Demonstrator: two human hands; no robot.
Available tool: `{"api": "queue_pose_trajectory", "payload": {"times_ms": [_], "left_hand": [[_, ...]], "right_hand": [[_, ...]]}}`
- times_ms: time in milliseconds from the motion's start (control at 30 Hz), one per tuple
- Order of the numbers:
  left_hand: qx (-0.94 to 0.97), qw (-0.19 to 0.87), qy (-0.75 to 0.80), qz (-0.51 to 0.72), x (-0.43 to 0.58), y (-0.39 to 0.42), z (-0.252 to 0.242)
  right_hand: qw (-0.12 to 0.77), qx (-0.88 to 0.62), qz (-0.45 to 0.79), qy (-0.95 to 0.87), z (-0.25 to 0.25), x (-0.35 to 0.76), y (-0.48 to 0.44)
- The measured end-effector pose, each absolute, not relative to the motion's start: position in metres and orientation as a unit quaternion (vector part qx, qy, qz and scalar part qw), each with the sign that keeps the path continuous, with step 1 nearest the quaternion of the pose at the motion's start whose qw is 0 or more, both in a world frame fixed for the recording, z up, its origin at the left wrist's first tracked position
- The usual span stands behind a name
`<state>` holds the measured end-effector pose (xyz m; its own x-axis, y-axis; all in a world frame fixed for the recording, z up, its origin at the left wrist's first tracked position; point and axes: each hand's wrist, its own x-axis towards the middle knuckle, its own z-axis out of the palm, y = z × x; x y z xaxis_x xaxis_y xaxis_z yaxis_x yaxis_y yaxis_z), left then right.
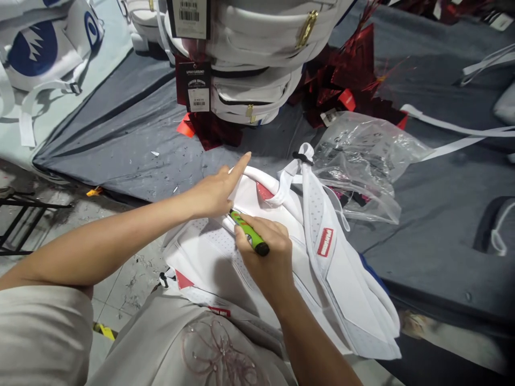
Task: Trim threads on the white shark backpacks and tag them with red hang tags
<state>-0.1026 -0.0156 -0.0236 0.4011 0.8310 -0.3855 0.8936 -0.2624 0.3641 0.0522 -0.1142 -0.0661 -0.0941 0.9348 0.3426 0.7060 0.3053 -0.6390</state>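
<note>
A white backpack (pixel 277 241) lies across my lap and the table's edge, its strap side facing up. My right hand (pixel 267 252) is wrapped round a green marker pen (pixel 250 233) with a black end, and the pen's other end points at the backpack near its top seam. My left hand (pixel 219 193) presses on the backpack beside that spot, index finger stretched out. Its other fingers are curled on the fabric and partly hidden. A shoulder strap (pixel 317 214) with a red label (pixel 325 242) runs down the right side of the backpack.
Stacked white backpacks (pixel 249 91) with black hang tags (pixel 193 86) stand at the back. Dark red shiny pieces (pixel 341 75) and a clear plastic bag (pixel 366 155) lie to the right on the grey-covered table (pixel 422 241). White bags (pixel 44 53) with blue patches sit at far left.
</note>
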Motion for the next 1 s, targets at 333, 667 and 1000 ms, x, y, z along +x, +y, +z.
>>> {"api": "queue_pose_trajectory", "payload": {"times_ms": [333, 667, 1000], "left_hand": [[0.789, 0.274, 0.548, -0.056, -0.102, -0.016, -0.023], [0.798, 0.270, 0.538, -0.026, -0.108, -0.018, -0.027], [0.807, 0.261, 0.528, 0.031, -0.120, -0.011, -0.047]], "right_hand": [[0.384, -0.559, 0.125, -0.724, -0.068, 0.051, -0.112], [0.394, -0.560, 0.184, -0.705, -0.070, 0.047, -0.110], [0.312, -0.613, 0.191, -0.700, -0.072, 0.044, -0.104]]}}
